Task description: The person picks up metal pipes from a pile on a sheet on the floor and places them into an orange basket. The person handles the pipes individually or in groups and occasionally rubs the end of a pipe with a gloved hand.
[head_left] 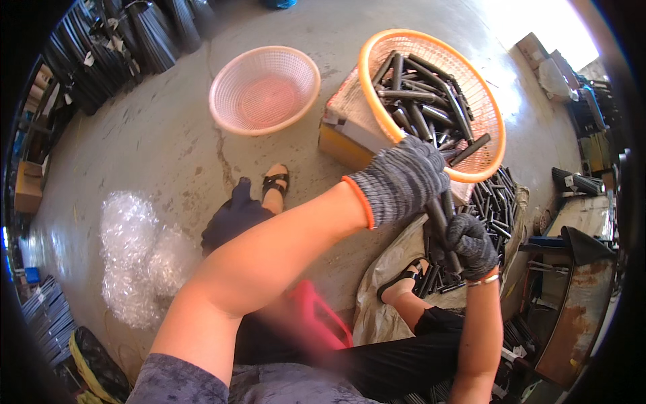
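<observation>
My left hand [407,176], in a grey knitted glove with an orange cuff, reaches across to the near rim of an orange plastic basket [499,114]. Its fingers are closed around the upper part of a few short black tubes [437,221]. Lower down, my right hand [473,246], gloved in dark grey, is closed round the same tubes near their lower ends. Inside the tilted basket lies a heap of similar black tubes [424,97]. Beneath my right hand, more loose tubes [496,205] are piled on a beige sack [383,296]. My fingertips are partly hidden.
The basket rests on a cardboard box [346,145]. A pink basket [264,60] stands on the concrete floor further left. Clear plastic wrap [138,262] lies at left, and bundled black rods [145,37] stand at the far left. A rusty metal bench [575,303] is at right.
</observation>
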`<state>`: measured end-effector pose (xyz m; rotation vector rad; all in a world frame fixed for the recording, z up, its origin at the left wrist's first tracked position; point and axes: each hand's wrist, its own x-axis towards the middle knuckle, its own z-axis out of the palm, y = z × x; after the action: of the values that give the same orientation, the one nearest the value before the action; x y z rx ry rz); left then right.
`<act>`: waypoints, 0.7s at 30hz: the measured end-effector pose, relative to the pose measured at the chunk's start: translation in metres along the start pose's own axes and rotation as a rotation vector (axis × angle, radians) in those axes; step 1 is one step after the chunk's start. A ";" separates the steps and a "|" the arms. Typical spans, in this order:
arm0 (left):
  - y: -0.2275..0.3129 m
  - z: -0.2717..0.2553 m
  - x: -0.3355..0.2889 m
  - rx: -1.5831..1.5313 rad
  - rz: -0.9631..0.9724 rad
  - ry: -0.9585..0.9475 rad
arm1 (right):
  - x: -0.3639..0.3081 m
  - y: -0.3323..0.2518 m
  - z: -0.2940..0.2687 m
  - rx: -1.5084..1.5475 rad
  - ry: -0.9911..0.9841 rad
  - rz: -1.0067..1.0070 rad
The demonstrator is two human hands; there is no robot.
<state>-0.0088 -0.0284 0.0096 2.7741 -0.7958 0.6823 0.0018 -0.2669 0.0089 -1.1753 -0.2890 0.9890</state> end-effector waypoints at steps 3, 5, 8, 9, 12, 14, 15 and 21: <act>0.005 -0.010 0.007 -0.104 0.054 0.216 | 0.003 0.019 0.009 0.259 -0.011 -0.097; 0.006 -0.004 0.008 -0.173 0.065 0.218 | 0.011 0.009 0.016 0.178 -0.016 -0.057; 0.005 0.004 0.009 -0.088 0.062 0.235 | 0.017 0.005 0.019 0.170 0.095 -0.018; 0.004 0.003 0.011 -0.080 0.047 0.190 | 0.017 0.001 0.021 0.187 0.168 -0.021; 0.000 -0.009 0.015 -0.188 -0.152 0.062 | 0.016 -0.017 0.015 0.235 0.322 -0.113; -0.004 -0.017 0.013 -0.521 -0.430 0.009 | 0.018 -0.015 0.003 0.458 0.348 -0.263; -0.006 -0.005 0.008 -0.615 -0.534 0.029 | 0.018 -0.011 -0.010 0.353 0.362 -0.287; 0.004 0.004 0.015 -1.191 -0.649 -0.149 | 0.012 -0.022 0.011 -0.153 0.304 -0.441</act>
<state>0.0012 -0.0397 0.0135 1.7641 -0.1380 -0.1373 0.0122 -0.2512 0.0286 -1.3095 -0.3657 0.4023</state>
